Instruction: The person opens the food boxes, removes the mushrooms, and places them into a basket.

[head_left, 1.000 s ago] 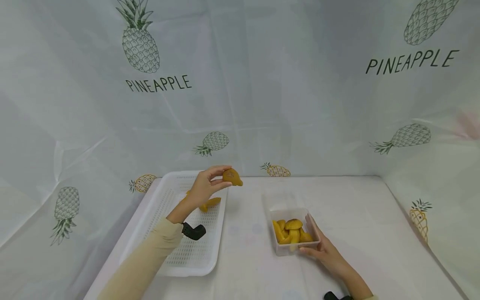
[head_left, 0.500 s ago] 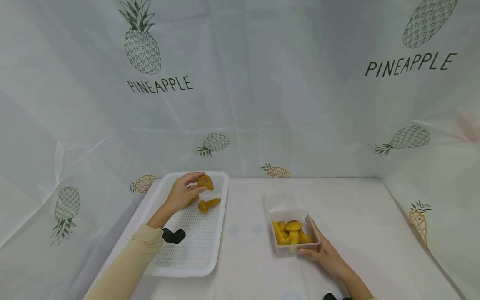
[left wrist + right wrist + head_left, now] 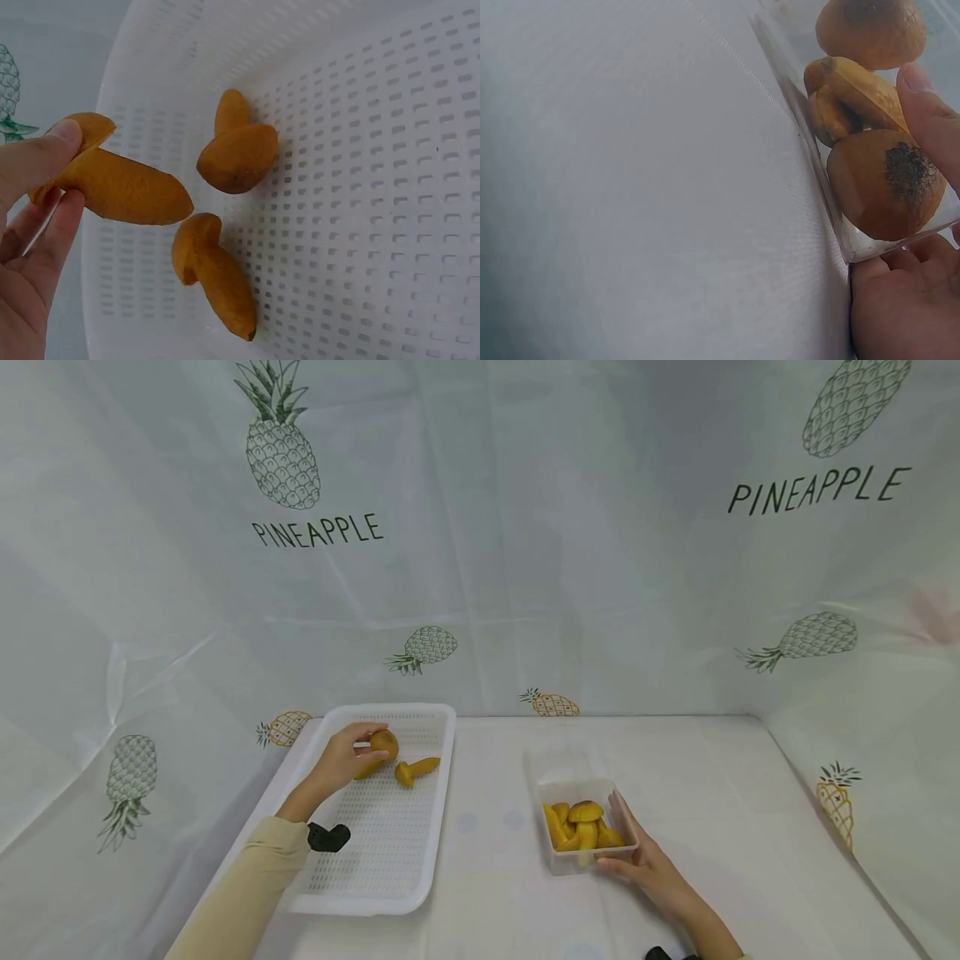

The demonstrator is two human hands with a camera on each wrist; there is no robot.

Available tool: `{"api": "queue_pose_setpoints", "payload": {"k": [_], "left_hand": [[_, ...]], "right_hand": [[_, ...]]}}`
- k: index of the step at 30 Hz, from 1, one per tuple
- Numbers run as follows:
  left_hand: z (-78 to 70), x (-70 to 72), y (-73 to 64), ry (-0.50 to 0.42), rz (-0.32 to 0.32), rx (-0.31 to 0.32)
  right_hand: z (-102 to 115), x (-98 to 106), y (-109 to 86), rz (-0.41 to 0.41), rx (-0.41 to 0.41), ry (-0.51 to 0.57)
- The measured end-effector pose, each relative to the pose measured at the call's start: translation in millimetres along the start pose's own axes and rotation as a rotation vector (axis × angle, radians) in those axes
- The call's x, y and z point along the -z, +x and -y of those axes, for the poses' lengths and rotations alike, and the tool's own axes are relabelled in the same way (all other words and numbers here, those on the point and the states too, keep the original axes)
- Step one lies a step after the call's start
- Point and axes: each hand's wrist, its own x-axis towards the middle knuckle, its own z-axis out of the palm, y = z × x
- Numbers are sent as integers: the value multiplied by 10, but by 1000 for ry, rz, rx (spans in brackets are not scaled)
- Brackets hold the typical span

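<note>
Between thumb and fingers my left hand (image 3: pixel 341 764) pinches a yellow-brown mushroom (image 3: pixel 135 187) by its cap, over the far left part of a white perforated basket (image 3: pixel 375 856). In the left wrist view its stem points right, toward two more mushrooms lying in the basket: one upper mushroom (image 3: pixel 238 161) and one lower mushroom (image 3: pixel 225 289). My right hand (image 3: pixel 648 860) grips a clear plastic box (image 3: pixel 566 862) at its right near corner, thumb on the near wall. Several mushrooms (image 3: pixel 587 812) fill the box; in the right wrist view dark patches mark two caps (image 3: pixel 889 187).
A white cloth covers the table (image 3: pixel 697 777), and box and basket stand apart on it. Behind hangs a pale curtain (image 3: pixel 600 568) printed with pineapples. A black wrist device (image 3: pixel 328 837) sits on the left wrist, above the basket.
My left hand has moved left and toward me with the mushroom, from beyond the basket's right rim to over its far left part. The right hand and box have stayed put.
</note>
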Motion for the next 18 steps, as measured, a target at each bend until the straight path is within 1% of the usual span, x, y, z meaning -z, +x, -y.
{"api": "queue_pose_setpoints", "payload": {"k": [4, 9, 11, 14, 18], "left_hand": [[60, 19, -39, 5, 50, 11], [151, 32, -75, 1, 95, 30], [191, 34, -91, 10, 113, 46], [247, 27, -109, 28, 136, 62], [292, 4, -118, 54, 148, 81]], "right_hand": [[-4, -2, 5, -3, -3, -10], [-10, 0, 13, -6, -5, -19], [-11, -1, 14, -2, -6, -13], [-12, -1, 13, 1, -12, -5], [-6, -2, 12, 0, -13, -4]]}}
